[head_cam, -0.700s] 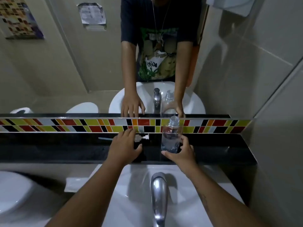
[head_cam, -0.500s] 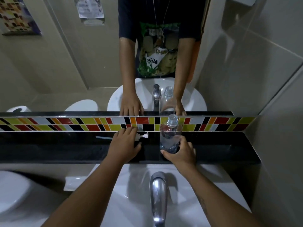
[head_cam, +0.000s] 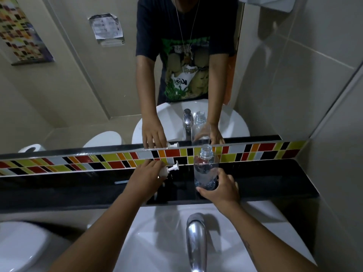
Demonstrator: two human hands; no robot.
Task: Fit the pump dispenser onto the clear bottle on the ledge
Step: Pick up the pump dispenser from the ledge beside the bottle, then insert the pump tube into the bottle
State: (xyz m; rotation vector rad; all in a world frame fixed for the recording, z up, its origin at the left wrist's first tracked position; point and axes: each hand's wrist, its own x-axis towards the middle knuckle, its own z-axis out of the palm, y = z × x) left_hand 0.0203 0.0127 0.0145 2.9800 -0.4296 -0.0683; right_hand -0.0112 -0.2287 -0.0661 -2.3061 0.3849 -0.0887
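Note:
A clear plastic bottle (head_cam: 205,165) with an open neck stands upright on the black ledge (head_cam: 265,179). My right hand (head_cam: 222,190) wraps around its base from the front right. To the left of the bottle, my left hand (head_cam: 146,176) grips the white pump dispenser (head_cam: 170,169). The pump's head sticks out to the right of my fingers, just above the ledge. A thin pale tube (head_cam: 121,181) trails left from under my left hand, most of it hidden.
A coloured tile strip (head_cam: 78,163) and a mirror rise behind the ledge. A white basin (head_cam: 157,242) with a chrome tap (head_cam: 196,238) lies below my arms. A white toilet lid (head_cam: 17,246) sits at the lower left. A tiled wall closes the right side.
My left hand has closed on the pump dispenser and lifted its head slightly off the ledge. My right hand keeps its hold on the bottle's base.

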